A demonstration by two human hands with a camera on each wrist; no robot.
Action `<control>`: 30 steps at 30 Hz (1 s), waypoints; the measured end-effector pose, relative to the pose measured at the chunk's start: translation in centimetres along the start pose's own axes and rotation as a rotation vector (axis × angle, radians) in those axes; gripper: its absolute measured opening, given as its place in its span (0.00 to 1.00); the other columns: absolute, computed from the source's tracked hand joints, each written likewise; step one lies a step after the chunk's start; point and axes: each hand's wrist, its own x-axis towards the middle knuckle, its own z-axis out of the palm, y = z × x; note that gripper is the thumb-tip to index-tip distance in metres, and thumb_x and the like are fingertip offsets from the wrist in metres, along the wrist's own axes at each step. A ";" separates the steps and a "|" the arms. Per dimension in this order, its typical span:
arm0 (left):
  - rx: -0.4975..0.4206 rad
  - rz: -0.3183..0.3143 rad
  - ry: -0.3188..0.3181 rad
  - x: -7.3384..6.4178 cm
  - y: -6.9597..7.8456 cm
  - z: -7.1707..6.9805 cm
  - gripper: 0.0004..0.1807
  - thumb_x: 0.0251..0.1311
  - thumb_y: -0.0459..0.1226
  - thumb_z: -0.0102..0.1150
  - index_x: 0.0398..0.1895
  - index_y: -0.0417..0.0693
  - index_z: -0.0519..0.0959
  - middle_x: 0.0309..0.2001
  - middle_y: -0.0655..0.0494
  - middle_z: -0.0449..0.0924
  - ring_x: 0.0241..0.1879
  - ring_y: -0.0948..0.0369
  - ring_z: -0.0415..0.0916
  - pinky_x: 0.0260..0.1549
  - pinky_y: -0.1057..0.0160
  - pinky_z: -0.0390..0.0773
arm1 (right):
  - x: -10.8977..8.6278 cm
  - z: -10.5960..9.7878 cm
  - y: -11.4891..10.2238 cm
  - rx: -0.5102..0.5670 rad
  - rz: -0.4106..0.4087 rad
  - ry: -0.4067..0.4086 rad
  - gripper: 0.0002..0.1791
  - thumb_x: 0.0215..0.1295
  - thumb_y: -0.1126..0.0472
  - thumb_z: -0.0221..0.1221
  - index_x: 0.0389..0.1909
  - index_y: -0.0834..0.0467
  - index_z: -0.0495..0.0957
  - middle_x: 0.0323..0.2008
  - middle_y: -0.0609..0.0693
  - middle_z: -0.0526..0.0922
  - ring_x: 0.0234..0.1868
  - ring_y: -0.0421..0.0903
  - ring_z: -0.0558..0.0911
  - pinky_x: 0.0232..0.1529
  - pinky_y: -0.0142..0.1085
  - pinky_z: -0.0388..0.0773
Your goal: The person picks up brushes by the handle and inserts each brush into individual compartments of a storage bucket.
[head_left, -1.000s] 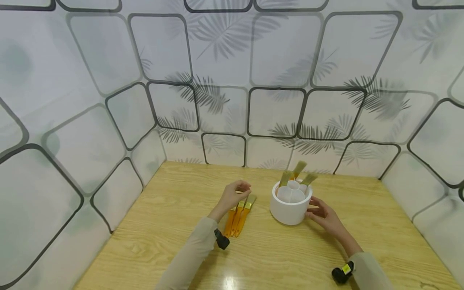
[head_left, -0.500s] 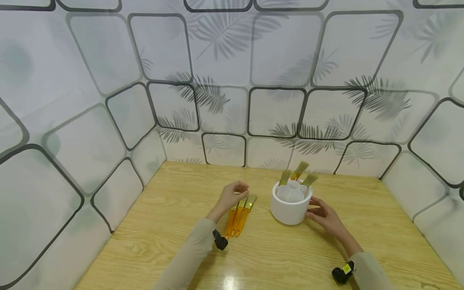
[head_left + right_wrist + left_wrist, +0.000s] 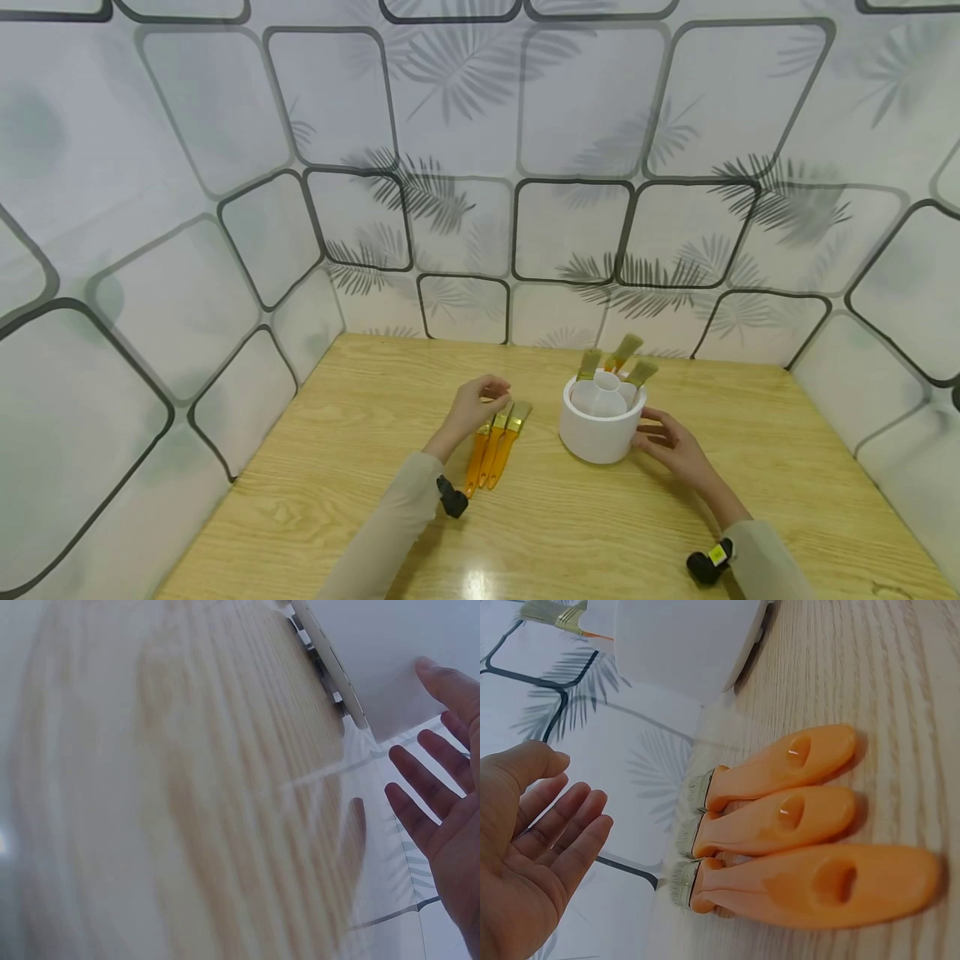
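Three paintbrushes with orange handles lie side by side on the table, bristles away from me. My left hand hovers over their bristle end, fingers loosely bent and holding nothing. In the left wrist view, this empty hand is apart from the orange handles. To the right stands a round white divided holder, with three upright paintbrushes in it, bristles up. My right hand is at the holder's right side, fingers spread. In the right wrist view, its thumb overlaps the white wall.
The wood-grain table runs back to a patterned fabric wall, which also rises at the left and right. Small dark parts show under the holder's bottom edge in the right wrist view.
My left hand has drifted slightly left, away from the holder. The holder's inner dividers and upright paintbrushes have turned a little. My right hand stays at the holder's side.
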 end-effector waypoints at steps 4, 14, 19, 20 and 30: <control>0.005 -0.003 0.001 -0.1 -0.2 -0.1 0.09 0.60 0.35 0.59 0.43 0.46 0.79 0.40 0.51 0.81 0.41 0.56 0.79 0.35 0.66 0.79 | 0.0 0.1 -0.1 0.015 0.020 -0.013 0.27 0.62 0.64 0.59 0.62 0.63 0.64 0.56 0.62 0.71 0.50 0.63 0.77 0.44 0.33 0.78; 0.032 -0.007 0.007 -0.3 -0.7 -0.4 0.11 0.59 0.35 0.59 0.44 0.40 0.78 0.39 0.50 0.81 0.40 0.56 0.79 0.36 0.65 0.80 | 0.2 0.2 0.5 0.035 -0.020 0.013 0.27 0.60 0.67 0.60 0.60 0.65 0.64 0.50 0.51 0.75 0.45 0.51 0.81 0.40 0.28 0.78; 0.033 -0.012 0.006 -0.4 -0.8 -0.5 0.11 0.59 0.34 0.59 0.44 0.39 0.78 0.39 0.50 0.81 0.40 0.55 0.79 0.36 0.65 0.79 | 0.3 0.1 0.6 0.028 -0.042 0.015 0.28 0.59 0.67 0.61 0.60 0.64 0.65 0.48 0.44 0.74 0.44 0.47 0.82 0.40 0.29 0.78; 0.032 -0.013 0.008 -0.4 -0.9 -0.6 0.11 0.59 0.35 0.59 0.44 0.39 0.78 0.39 0.50 0.81 0.40 0.55 0.79 0.36 0.65 0.79 | 0.3 0.1 0.6 0.024 -0.037 0.012 0.28 0.59 0.66 0.61 0.60 0.64 0.65 0.48 0.45 0.75 0.44 0.48 0.82 0.40 0.29 0.78; 0.022 0.002 0.022 -0.7 -1.2 -0.8 0.10 0.58 0.33 0.60 0.43 0.38 0.78 0.38 0.49 0.81 0.39 0.55 0.80 0.38 0.65 0.80 | 0.3 0.2 0.8 0.010 -0.010 0.006 0.26 0.60 0.64 0.60 0.60 0.63 0.66 0.48 0.50 0.75 0.44 0.43 0.81 0.40 0.29 0.78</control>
